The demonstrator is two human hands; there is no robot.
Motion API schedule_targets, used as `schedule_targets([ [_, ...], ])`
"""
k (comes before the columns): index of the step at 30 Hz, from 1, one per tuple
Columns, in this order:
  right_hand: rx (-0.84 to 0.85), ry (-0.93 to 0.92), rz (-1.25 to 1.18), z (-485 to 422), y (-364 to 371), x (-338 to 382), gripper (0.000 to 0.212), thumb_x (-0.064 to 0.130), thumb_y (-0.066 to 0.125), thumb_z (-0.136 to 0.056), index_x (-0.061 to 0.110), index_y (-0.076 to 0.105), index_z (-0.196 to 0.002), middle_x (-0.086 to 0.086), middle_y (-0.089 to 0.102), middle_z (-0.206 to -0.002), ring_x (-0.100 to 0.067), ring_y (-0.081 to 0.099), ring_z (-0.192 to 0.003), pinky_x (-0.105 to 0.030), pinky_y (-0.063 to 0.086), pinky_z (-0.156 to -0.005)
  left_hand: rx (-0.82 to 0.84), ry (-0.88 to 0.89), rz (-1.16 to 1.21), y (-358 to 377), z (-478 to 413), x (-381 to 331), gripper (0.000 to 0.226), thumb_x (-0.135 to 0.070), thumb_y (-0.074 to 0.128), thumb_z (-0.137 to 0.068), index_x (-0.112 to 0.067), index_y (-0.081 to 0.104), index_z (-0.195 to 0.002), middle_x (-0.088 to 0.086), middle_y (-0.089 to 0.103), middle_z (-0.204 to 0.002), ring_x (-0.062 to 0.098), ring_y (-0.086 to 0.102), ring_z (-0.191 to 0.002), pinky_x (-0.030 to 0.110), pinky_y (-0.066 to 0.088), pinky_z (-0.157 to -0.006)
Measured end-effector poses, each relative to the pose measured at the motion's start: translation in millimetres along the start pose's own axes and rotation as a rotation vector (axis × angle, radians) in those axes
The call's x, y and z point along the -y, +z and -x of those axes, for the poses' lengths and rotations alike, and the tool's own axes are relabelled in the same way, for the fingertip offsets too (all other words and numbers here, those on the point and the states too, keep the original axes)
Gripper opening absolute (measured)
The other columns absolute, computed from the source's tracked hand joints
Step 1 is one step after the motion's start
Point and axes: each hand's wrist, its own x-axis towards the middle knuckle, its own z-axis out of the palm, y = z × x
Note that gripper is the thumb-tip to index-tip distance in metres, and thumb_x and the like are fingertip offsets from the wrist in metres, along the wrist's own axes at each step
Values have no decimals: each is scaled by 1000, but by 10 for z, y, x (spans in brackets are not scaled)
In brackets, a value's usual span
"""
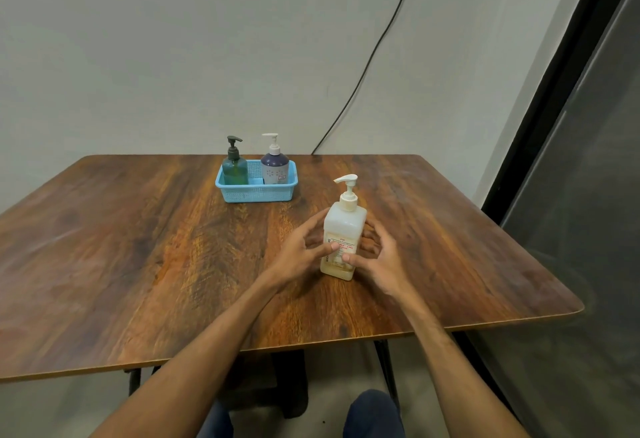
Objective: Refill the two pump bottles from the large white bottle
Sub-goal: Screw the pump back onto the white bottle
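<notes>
The large white bottle (344,226) is stood upright on the wooden counter (138,247), a bit right of centre, pump head still screwed on. A low layer of yellowish liquid can be seen at the bottom. It's being held from both sides: the left grip (298,254) is curled round its left side with the thumb pressed on the label, and the right grip (379,261) is wrapped round the right side the same way, thumb on the label too. So both are closed on that bottle.

Further back, the two pump bottles are parked in a small blue basket (256,191): a green bottle (234,169) with a dark pump on the left, a purple bottle (274,167) with a white pump on the right, both upright. A black cable (374,49) is hung down the wall behind.
</notes>
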Motion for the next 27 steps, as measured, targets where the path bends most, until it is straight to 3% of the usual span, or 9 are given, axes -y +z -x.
schedule_targets([
  [3,18,0,-15,-69,-7,0,85,12,88,-72,26,46,-144,-2,62,-135,-21,62,-123,-53,53,-102,-28,31,4,-20,-79,-1,69,-8,74,-88,-20,44,-149,-7,63,-131,9,68,-111,26,59,-83],
  [7,67,3,-39,-244,-29,15,86,-1,84,-73,22,45,-147,-4,63,-134,-21,63,-122,-45,54,-101,-49,31,-40,-121,-221,72,74,-22,81,-83,-25,45,-148,-1,62,-134,16,67,-113,37,60,-89],
  [12,126,-12,-75,-575,-77,131,82,-8,78,-78,17,43,-148,1,60,-135,-15,63,-121,-29,57,-93,-79,66,-77,-241,-550,55,76,-25,82,-82,-23,45,-148,-6,62,-128,3,65,-105,23,58,-86],
  [16,115,-23,-73,-1009,-167,173,84,-5,78,-79,17,40,-150,-1,58,-140,-19,61,-126,-40,56,-99,-116,92,-77,-307,-987,58,74,-28,82,-81,-24,46,-146,-8,62,-126,4,66,-104,16,57,-80],
  [27,87,27,-77,-2419,-588,268,77,-11,73,-82,28,46,-142,4,62,-134,-15,62,-123,-37,57,-97,-130,98,-86,-413,-2545,-5,76,-30,83,-79,-24,48,-146,-4,64,-128,12,67,-108,26,60,-87],
])
